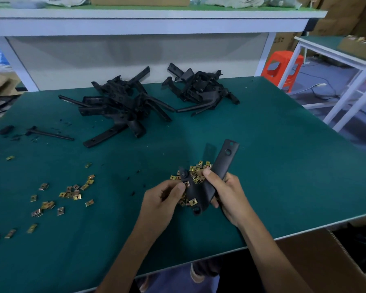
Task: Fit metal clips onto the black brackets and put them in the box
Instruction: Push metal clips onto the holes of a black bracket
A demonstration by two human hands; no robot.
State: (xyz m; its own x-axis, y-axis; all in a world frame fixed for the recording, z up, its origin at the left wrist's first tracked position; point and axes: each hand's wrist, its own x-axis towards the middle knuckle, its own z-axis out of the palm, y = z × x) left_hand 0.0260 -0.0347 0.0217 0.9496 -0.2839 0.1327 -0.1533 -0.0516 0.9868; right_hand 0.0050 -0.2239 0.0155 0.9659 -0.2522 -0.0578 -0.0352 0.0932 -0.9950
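- Head view: black bracket (225, 159) hovers over the clip pile (195, 169), right hand (226, 193) fingers wrapped round its arm.
- Left hand (165, 197) fingers pinch a metal clip (186, 183) at its tab.
- Pushed crooked, that clip may spring off into the pile.

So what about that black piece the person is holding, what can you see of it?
The black bracket is matte, apparently plastic, and angled. A long flat arm points up and away, with a round hole near its rounded tip, and shorter lobes spread below. The right hand grips the long arm, and the left hand pinches a metal clip against the left lobe. A second clip sits on its lower edge. The bracket is held over the clip pile.
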